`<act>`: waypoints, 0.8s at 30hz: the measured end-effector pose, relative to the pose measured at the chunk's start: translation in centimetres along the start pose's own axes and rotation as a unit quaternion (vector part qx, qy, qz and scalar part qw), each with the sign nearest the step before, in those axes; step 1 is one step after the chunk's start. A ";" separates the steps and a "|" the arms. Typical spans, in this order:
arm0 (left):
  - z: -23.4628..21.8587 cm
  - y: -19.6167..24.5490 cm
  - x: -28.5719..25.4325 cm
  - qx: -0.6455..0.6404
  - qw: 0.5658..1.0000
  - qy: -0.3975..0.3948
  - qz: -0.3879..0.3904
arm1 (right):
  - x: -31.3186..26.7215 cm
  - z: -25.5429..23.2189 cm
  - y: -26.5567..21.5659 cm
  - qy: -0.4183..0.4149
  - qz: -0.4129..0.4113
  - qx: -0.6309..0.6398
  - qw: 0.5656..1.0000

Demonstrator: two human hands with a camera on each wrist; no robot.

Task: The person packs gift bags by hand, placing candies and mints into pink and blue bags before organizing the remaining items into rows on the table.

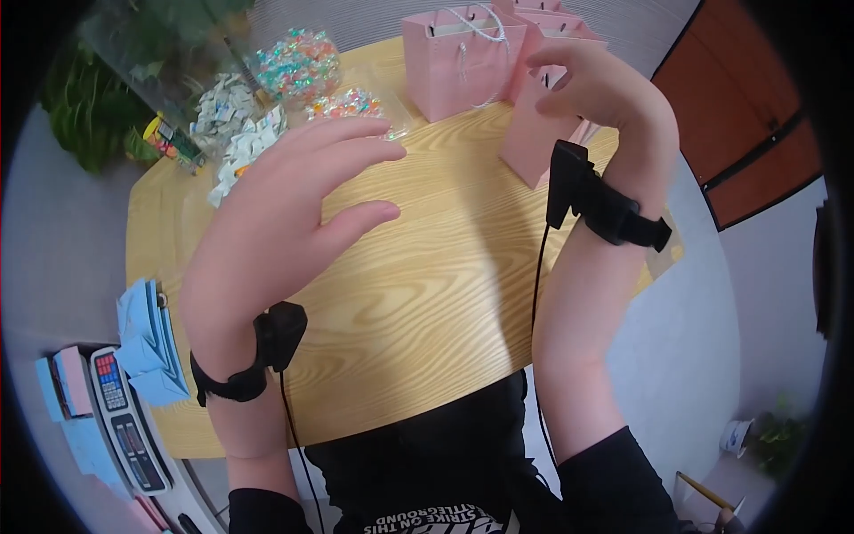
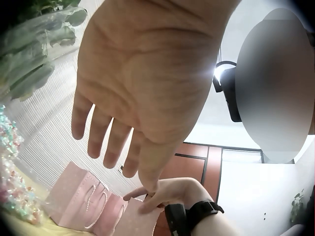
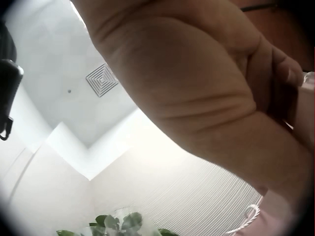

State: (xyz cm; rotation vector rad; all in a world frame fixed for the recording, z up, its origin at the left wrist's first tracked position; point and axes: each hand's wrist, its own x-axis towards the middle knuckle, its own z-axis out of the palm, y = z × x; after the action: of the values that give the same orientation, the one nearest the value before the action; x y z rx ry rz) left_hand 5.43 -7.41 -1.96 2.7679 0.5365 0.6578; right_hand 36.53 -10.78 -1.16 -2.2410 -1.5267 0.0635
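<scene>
My left hand [image 1: 280,205] hovers over the left part of the wooden table [image 1: 427,285], fingers spread loosely and nothing in its palm. In the left wrist view that palm [image 2: 147,73] shows bare. At the back right, my right hand [image 1: 614,89] is bent at the wrist over a narrow pink paper gift bag [image 1: 534,142]. Its thumb and fingers stand apart, overlapping the bag's upper part. Beside it stands a wider pink gift bag [image 1: 454,76] with white rope handles, and another pink bag [image 1: 538,7] sits behind.
Colourful wrapped candies [image 1: 298,67] in clear plastic lie at the back left, near white sachets [image 1: 231,102] and a yellow-topped canister [image 1: 169,138]. Folded blue bags [image 1: 147,329] rest at the left edge by a scale [image 1: 124,409]. Black cables run from both wrists.
</scene>
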 end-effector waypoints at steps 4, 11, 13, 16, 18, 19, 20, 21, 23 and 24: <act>-0.2 -0.9 -1.2 0.025 1.000 -0.005 -0.005 | -3.9 2.2 -4.3 0.011 -0.134 -0.029 0.991; -2.3 -2.0 -2.7 -0.004 0.999 0.036 -0.029 | -5.7 2.4 -13.5 -0.149 -0.315 0.035 0.937; -2.7 -1.6 -3.0 -0.027 0.998 0.046 -0.046 | -6.1 0.7 -14.0 -0.184 -0.272 0.101 0.939; -2.5 -1.9 -3.7 -0.063 0.996 0.030 -0.056 | -6.1 -0.1 -13.3 -0.178 -0.230 0.132 0.948; -2.7 -2.1 -4.0 -0.076 0.996 0.004 -0.051 | -6.2 -0.1 -12.6 -0.144 -0.264 0.097 0.949; -3.2 -2.2 -4.1 -0.082 0.995 -0.019 -0.050 | -6.1 0.2 -12.3 -0.145 -0.265 0.096 0.948; -3.6 -2.2 -4.1 -0.089 0.994 -0.043 -0.048 | -5.9 0.7 -12.0 -0.143 -0.267 0.077 0.950; -3.7 -2.0 -4.1 -0.090 0.994 -0.043 -0.047 | -5.8 1.1 -11.8 -0.141 -0.268 0.058 0.951; -3.7 -1.3 -4.1 -0.100 0.994 -0.009 -0.033 | -5.3 1.8 -11.9 -0.128 -0.263 0.017 0.956; -3.8 -0.8 -3.9 -0.102 0.994 -0.010 -0.034 | -5.2 2.1 -12.0 -0.116 -0.259 -0.023 0.959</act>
State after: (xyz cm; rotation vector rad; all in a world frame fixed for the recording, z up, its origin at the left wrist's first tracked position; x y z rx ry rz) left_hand 0.15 -7.68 -0.39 2.5527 0.5247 0.6316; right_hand 23.36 -11.08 0.39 -1.8441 -2.2159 0.1396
